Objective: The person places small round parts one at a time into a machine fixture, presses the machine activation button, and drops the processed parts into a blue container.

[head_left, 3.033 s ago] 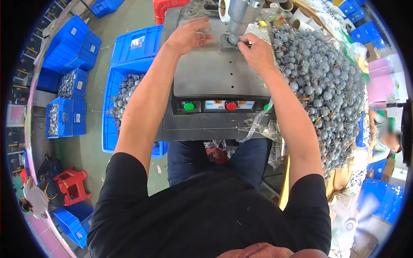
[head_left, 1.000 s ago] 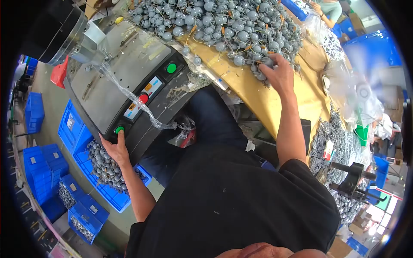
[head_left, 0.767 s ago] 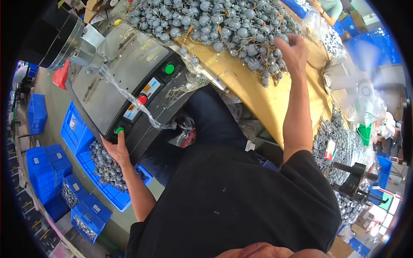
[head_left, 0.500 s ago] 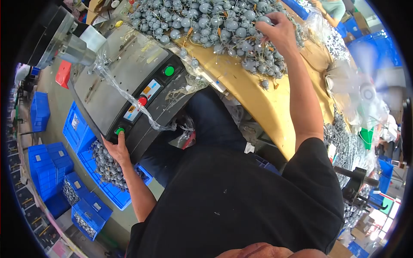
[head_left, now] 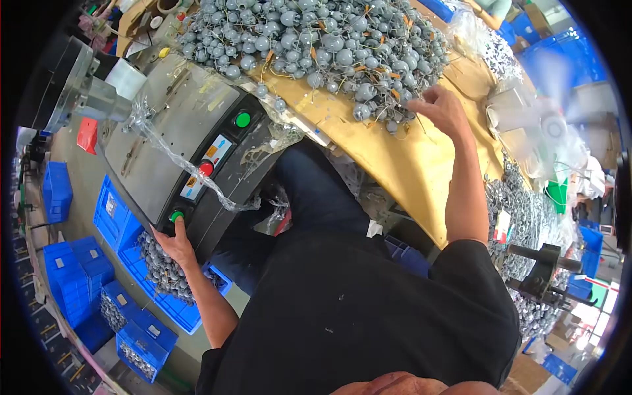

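My left hand lies at the near corner of a grey machine, its thumb on a green button. The other fingers reach under the panel edge, partly hidden, and grip nothing I can see. My right hand is at the lower right edge of a big heap of grey balls with thin wire-like stems. Its thumb points left toward the balls and the bent fingers stand apart from it. No held piece shows. Under the heap lies a yellow-brown work surface.
A red button and a second green button sit on the panel. Clear plastic film trails across it. Blue crates with grey parts stand on the floor at left. A spinning fan is at right; another person's arm shows beyond.
My right hand has come from over the heap down to its near right edge. My left thumb remains on the green button. The whole view has shifted slightly.
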Action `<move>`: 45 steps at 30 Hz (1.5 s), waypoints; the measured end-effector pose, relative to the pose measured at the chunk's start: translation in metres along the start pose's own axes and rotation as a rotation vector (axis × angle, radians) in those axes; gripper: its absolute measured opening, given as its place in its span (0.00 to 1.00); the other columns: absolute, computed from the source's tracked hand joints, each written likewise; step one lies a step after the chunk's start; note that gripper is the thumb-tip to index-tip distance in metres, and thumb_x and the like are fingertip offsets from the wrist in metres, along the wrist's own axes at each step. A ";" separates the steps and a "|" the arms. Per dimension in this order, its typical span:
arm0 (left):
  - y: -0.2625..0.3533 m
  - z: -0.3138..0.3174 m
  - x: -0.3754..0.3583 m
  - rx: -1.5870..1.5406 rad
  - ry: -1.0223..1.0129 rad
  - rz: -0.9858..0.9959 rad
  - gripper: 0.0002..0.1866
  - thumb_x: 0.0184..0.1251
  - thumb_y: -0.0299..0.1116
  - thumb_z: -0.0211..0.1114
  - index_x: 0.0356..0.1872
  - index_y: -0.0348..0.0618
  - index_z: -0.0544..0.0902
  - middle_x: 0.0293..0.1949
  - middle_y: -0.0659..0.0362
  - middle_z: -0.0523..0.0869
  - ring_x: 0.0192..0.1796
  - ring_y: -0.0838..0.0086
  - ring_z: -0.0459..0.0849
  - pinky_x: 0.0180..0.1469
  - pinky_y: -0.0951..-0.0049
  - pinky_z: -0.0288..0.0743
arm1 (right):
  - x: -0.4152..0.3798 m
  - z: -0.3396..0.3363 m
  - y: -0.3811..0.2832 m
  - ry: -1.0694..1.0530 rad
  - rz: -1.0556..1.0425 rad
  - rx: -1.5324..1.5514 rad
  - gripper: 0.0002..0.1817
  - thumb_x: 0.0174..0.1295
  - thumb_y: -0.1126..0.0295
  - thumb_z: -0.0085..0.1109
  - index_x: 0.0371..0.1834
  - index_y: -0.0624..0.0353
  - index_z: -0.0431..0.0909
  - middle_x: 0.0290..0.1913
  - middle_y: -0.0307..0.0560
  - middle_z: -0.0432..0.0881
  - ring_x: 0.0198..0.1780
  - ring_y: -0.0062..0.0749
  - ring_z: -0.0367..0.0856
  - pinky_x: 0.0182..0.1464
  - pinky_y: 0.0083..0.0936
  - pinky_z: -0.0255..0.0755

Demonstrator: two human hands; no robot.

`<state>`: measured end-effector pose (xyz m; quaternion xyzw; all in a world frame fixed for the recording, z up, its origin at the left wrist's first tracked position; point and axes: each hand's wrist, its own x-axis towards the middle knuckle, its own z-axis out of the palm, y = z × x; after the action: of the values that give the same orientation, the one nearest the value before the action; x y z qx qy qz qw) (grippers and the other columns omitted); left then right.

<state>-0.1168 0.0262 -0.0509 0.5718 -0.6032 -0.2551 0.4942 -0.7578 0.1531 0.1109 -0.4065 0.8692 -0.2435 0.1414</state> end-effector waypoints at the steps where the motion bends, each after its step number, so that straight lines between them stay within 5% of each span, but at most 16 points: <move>1: 0.002 -0.001 0.000 -0.016 -0.009 -0.007 0.41 0.67 0.29 0.76 0.77 0.28 0.65 0.71 0.45 0.75 0.70 0.61 0.74 0.76 0.64 0.62 | 0.000 -0.001 -0.003 0.055 -0.030 0.024 0.31 0.52 0.45 0.74 0.46 0.65 0.86 0.36 0.56 0.89 0.40 0.39 0.89 0.44 0.36 0.80; 5: 0.004 -0.010 0.006 -0.174 -0.013 -0.151 0.41 0.69 0.32 0.75 0.78 0.28 0.64 0.70 0.44 0.76 0.69 0.62 0.76 0.72 0.65 0.67 | 0.023 -0.002 -0.032 0.193 -0.121 0.010 0.33 0.59 0.44 0.70 0.53 0.66 0.85 0.41 0.60 0.91 0.45 0.48 0.90 0.50 0.39 0.81; 9: 0.035 -0.007 0.038 0.176 0.202 0.025 0.36 0.71 0.38 0.73 0.75 0.30 0.71 0.67 0.43 0.80 0.63 0.61 0.81 0.65 0.65 0.75 | 0.065 0.022 -0.032 0.138 -0.255 -0.269 0.34 0.60 0.45 0.68 0.56 0.67 0.84 0.45 0.63 0.90 0.49 0.56 0.89 0.54 0.44 0.80; 10: 0.054 -0.003 0.053 0.175 0.165 0.020 0.35 0.72 0.40 0.72 0.74 0.31 0.73 0.65 0.44 0.81 0.61 0.61 0.82 0.63 0.65 0.76 | 0.068 0.019 -0.038 0.080 -0.243 -0.269 0.32 0.61 0.46 0.67 0.53 0.66 0.86 0.43 0.57 0.91 0.43 0.49 0.90 0.50 0.39 0.82; 14: 0.076 0.035 0.112 0.206 -0.001 -0.114 0.36 0.71 0.52 0.69 0.69 0.31 0.79 0.54 0.46 0.88 0.49 0.63 0.87 0.56 0.65 0.78 | 0.068 -0.011 -0.049 -0.066 -0.046 0.341 0.22 0.61 0.52 0.68 0.44 0.63 0.87 0.29 0.41 0.84 0.28 0.23 0.79 0.33 0.23 0.76; 18: 0.092 0.069 0.160 0.466 -0.273 -0.169 0.33 0.69 0.56 0.68 0.61 0.34 0.86 0.44 0.50 0.92 0.46 0.66 0.87 0.53 0.64 0.77 | 0.105 -0.030 -0.032 -0.060 -0.067 1.153 0.13 0.69 0.60 0.65 0.47 0.58 0.82 0.38 0.42 0.82 0.29 0.20 0.73 0.27 0.16 0.67; 21: 0.051 0.088 0.191 0.498 -0.242 -0.064 0.28 0.70 0.56 0.66 0.54 0.39 0.90 0.39 0.51 0.91 0.45 0.65 0.87 0.52 0.62 0.76 | 0.119 -0.067 -0.038 -0.147 -0.173 1.533 0.13 0.72 0.63 0.62 0.52 0.57 0.79 0.42 0.46 0.83 0.29 0.20 0.74 0.25 0.15 0.66; 23: 0.070 0.107 0.199 0.310 -0.174 -0.123 0.25 0.72 0.53 0.64 0.51 0.40 0.90 0.39 0.49 0.90 0.44 0.63 0.87 0.52 0.60 0.76 | 0.118 -0.084 -0.041 -0.150 -0.294 1.476 0.18 0.74 0.62 0.60 0.59 0.63 0.78 0.47 0.52 0.87 0.31 0.24 0.79 0.23 0.17 0.63; 24: 0.047 0.111 0.219 0.432 -0.144 0.495 0.21 0.73 0.48 0.62 0.48 0.39 0.90 0.40 0.47 0.91 0.44 0.61 0.87 0.51 0.59 0.76 | 0.117 -0.089 -0.047 -0.382 -0.318 1.518 0.20 0.74 0.63 0.59 0.62 0.64 0.77 0.50 0.53 0.87 0.29 0.22 0.77 0.20 0.15 0.60; 26: 0.151 0.125 0.209 0.190 -0.153 0.015 0.17 0.75 0.40 0.57 0.47 0.40 0.90 0.46 0.50 0.90 0.50 0.60 0.86 0.57 0.62 0.75 | 0.095 -0.080 -0.088 -0.529 -0.266 1.485 0.23 0.75 0.63 0.57 0.67 0.66 0.76 0.50 0.52 0.87 0.23 0.18 0.70 0.17 0.13 0.54; 28: 0.164 0.152 0.223 0.061 -0.088 0.189 0.18 0.73 0.44 0.61 0.48 0.41 0.90 0.46 0.51 0.91 0.50 0.60 0.88 0.56 0.63 0.77 | 0.076 -0.065 -0.112 -0.504 -0.190 1.336 0.24 0.77 0.59 0.54 0.67 0.67 0.76 0.45 0.48 0.86 0.19 0.15 0.66 0.16 0.12 0.52; 30: 0.189 0.165 0.210 0.239 -0.287 0.196 0.20 0.72 0.48 0.62 0.49 0.43 0.91 0.48 0.51 0.92 0.52 0.58 0.89 0.56 0.62 0.78 | 0.066 -0.055 -0.131 -0.576 -0.215 1.196 0.26 0.76 0.56 0.52 0.65 0.68 0.78 0.41 0.45 0.84 0.21 0.15 0.67 0.17 0.13 0.54; 33: 0.170 0.168 0.184 0.246 -0.286 0.169 0.24 0.68 0.55 0.67 0.49 0.46 0.91 0.48 0.47 0.92 0.53 0.49 0.89 0.58 0.56 0.80 | 0.029 -0.041 -0.172 -0.575 -0.275 1.005 0.27 0.73 0.55 0.52 0.63 0.68 0.80 0.38 0.42 0.82 0.25 0.18 0.71 0.21 0.16 0.59; 36: 0.155 0.127 0.174 0.263 -0.134 -0.093 0.28 0.66 0.58 0.68 0.54 0.46 0.90 0.50 0.46 0.91 0.58 0.49 0.86 0.62 0.58 0.78 | 0.003 -0.040 -0.198 -0.563 -0.320 0.768 0.26 0.66 0.60 0.56 0.61 0.68 0.81 0.40 0.42 0.83 0.33 0.24 0.79 0.33 0.24 0.73; 40: 0.121 0.106 0.193 0.628 0.163 0.036 0.34 0.61 0.58 0.72 0.62 0.45 0.86 0.58 0.46 0.85 0.67 0.49 0.78 0.69 0.55 0.72 | 0.002 -0.035 -0.203 -0.765 -0.426 0.796 0.21 0.60 0.71 0.64 0.57 0.65 0.82 0.46 0.44 0.84 0.47 0.30 0.85 0.47 0.30 0.81; 45: 0.108 0.117 0.217 0.678 0.087 0.021 0.36 0.57 0.56 0.75 0.63 0.43 0.85 0.64 0.45 0.80 0.70 0.50 0.74 0.71 0.50 0.69 | -0.011 -0.034 -0.227 -0.822 -0.633 0.626 0.20 0.55 0.67 0.78 0.48 0.59 0.82 0.43 0.36 0.82 0.44 0.20 0.78 0.46 0.21 0.71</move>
<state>-0.2374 -0.1854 0.0652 0.7077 -0.6377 -0.0105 0.3040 -0.6217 0.0472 0.2623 -0.6452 0.4674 -0.3408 0.4992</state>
